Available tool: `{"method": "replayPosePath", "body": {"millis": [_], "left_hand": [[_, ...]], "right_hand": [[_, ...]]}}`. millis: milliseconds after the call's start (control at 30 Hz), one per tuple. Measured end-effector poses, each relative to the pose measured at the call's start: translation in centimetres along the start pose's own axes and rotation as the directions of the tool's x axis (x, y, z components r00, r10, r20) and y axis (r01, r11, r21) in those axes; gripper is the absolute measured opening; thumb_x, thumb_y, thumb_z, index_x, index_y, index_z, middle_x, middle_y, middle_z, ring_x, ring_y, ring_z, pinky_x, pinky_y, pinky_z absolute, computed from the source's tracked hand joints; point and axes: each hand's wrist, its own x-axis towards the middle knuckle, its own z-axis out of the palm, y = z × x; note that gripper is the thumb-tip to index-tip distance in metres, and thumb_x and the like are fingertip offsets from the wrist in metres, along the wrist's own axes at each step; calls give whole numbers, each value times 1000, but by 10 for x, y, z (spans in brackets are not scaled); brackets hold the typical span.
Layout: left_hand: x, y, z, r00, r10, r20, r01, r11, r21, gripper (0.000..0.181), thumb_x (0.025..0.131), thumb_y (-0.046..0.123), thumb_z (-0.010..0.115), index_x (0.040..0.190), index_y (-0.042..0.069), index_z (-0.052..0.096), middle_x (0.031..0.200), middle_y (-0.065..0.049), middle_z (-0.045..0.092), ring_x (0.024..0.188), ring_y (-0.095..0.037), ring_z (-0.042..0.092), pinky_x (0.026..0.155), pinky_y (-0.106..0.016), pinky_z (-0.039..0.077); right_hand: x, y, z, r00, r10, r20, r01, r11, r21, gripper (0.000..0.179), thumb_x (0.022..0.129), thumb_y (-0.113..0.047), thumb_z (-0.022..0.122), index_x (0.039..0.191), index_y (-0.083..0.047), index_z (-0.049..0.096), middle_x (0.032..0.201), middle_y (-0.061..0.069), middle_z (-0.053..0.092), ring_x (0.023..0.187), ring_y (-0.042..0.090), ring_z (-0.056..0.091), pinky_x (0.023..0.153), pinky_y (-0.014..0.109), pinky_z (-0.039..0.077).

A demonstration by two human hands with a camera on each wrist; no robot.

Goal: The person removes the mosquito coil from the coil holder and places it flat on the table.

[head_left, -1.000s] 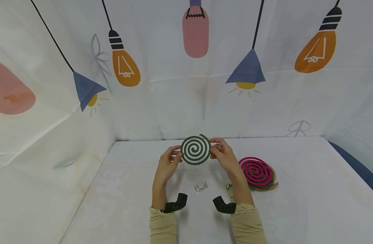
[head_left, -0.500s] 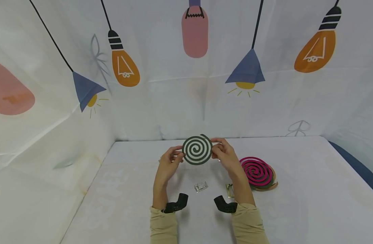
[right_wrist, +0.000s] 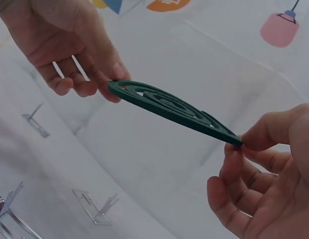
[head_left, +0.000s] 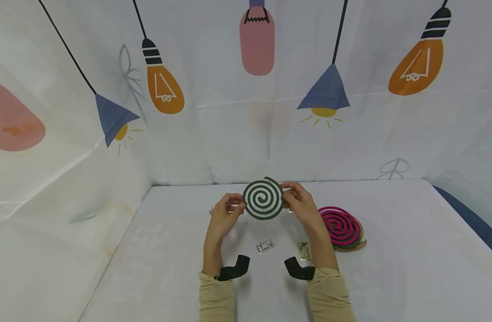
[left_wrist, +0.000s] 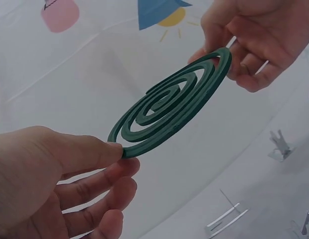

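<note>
A dark green mosquito coil (head_left: 263, 200) is held up above the far part of the white table, its spiral face toward the head camera. My left hand (head_left: 226, 216) pinches its left edge between thumb and fingers. On the opposite edge, my right hand (head_left: 302, 205) pinches the rim the same way. The left wrist view shows the coil (left_wrist: 169, 112) slanting between both hands. Seen nearly edge-on in the right wrist view, the coil (right_wrist: 174, 110) looks thin and flat. Below it on the table lies a small silver metal stand (head_left: 265, 246).
Right of my right forearm lies a stack of coils, a pink one (head_left: 337, 226) on top, with green and tan ones beneath. A gold-coloured metal stand (head_left: 304, 251) sits beside that forearm. More small metal stands (right_wrist: 94, 206) are partly hidden behind the hands. A printed cloth hangs behind the table (head_left: 169, 250).
Both hands, still holding the green coil, have shifted slightly to the right. More of the gold-coloured stand shows beside the right forearm.
</note>
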Motion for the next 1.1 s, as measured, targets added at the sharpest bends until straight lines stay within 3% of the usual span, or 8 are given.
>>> {"method": "replayPosePath", "body": {"millis": [100,267,667,1100], "left_hand": [[4,-10,2,1000,-8,-4,8,1000,-1,32,90,18,63,121,9,57,110,-14,66,90,-34,64,71,-27,48],[4,-12,3,1000,-7,-3,7,1000,14,32,90,19,63,121,14,56,108,-12,68,88,-34,65,71,-28,47],[5,-12,3,1000,9,2,-9,999,44,30,91,20,63,119,12,58,107,-11,68,82,-21,64,71,-28,47],[5,-9,10,998,59,20,-60,997,46,28,91,17,62,117,7,58,106,-14,68,78,-16,64,66,-27,48]], "right_hand": [[0,0,-1,1000,2,2,-2,1000,2,31,94,-11,50,124,-7,52,93,4,60,80,9,58,77,22,51],[-1,-1,-1,1000,9,-4,-9,1000,-7,30,93,-12,51,123,-10,53,94,4,60,80,11,58,78,26,52],[-1,0,-3,1000,-13,5,13,1000,-15,31,94,-12,51,125,-8,52,96,4,58,79,9,58,78,23,51],[-1,-1,-9,999,-27,-29,27,1000,-8,30,94,-9,50,124,-3,52,91,1,57,73,6,58,74,21,52]]}}
